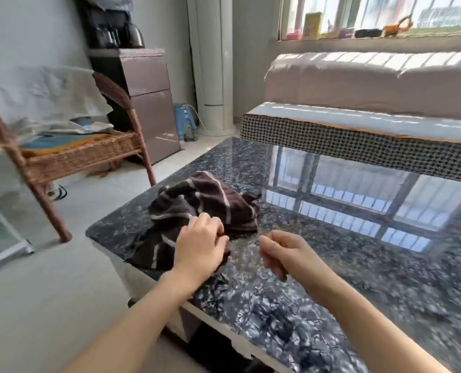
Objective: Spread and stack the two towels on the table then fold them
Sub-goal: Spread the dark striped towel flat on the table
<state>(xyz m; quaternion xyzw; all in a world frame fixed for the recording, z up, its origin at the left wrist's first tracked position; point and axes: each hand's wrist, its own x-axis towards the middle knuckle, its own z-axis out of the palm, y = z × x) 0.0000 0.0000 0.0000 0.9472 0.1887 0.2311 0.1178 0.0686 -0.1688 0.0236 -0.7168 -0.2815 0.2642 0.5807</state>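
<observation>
Two hands are being held low over the table (331, 278), and the work is judged to be at its very start: nothing is yet spread. The left hand (201, 244) is being laid on the near part of the dark heap, its fingers (213, 224) curled down into the cloth as if an edge is being pinched; the exact grip is being hidden by the knuckles, so a firm hold is being judged, not seen. The right hand (280, 253) is being kept just beside it, over bare stone, its fingers loosely curled with thumb near forefinger and nothing between them.

Just beyond and to the left of the left fingers the towels (197, 203) are lying as one crumpled mound, dark brown with thin pale stripes, part of it reaching toward the table's near left edge. Where one towel ends and the other begins cannot be told. The cloth looks soft and limp, so it is judged likely to sag and drag when lifted.

Next, a second edge is probably being called for by the right hand, so that one towel can be drawn apart and flattened on the stone to the right of the fingers.
</observation>
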